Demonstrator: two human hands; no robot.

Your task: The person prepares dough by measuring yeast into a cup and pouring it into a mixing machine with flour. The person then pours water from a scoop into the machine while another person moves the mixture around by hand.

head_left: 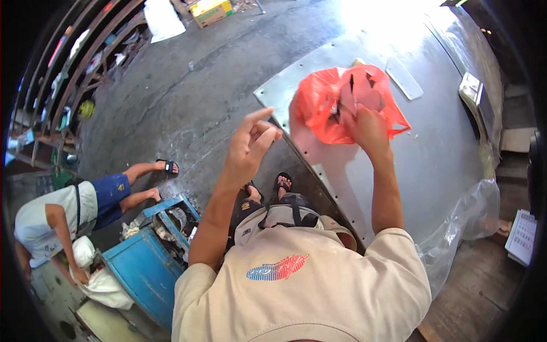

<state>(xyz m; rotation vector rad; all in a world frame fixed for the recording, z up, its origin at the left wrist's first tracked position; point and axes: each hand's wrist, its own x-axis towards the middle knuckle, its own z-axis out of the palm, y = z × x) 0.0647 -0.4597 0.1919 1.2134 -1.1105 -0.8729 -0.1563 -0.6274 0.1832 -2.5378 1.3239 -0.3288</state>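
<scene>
Gripping the red plastic bag point(327, 111) with my right hand point(367, 128), I have my fingers closed on its bunched film near the mouth, right of the frame's middle, while the rest of it slumps onto the grey metal sheet point(433, 154) that fills the upper right. My left hand point(248, 145) is lifted free just left of centre, fingers loosely apart and curled, touching nothing. The bag looks thin, soft and very light; it crumples rather than keeps a shape, so I judge it will flop and slide wherever I do not pinch it. I make out a pale flat shape inside it but cannot tell what it is. The handle loops and the rim seem the best places to take hold, since the smooth film could slip or tear under a pull. A clear plastic bag point(461, 228) hangs off the sheet's edge at lower right. Another person point(57, 219) bends over a blue box point(145, 268) at lower left.
</scene>
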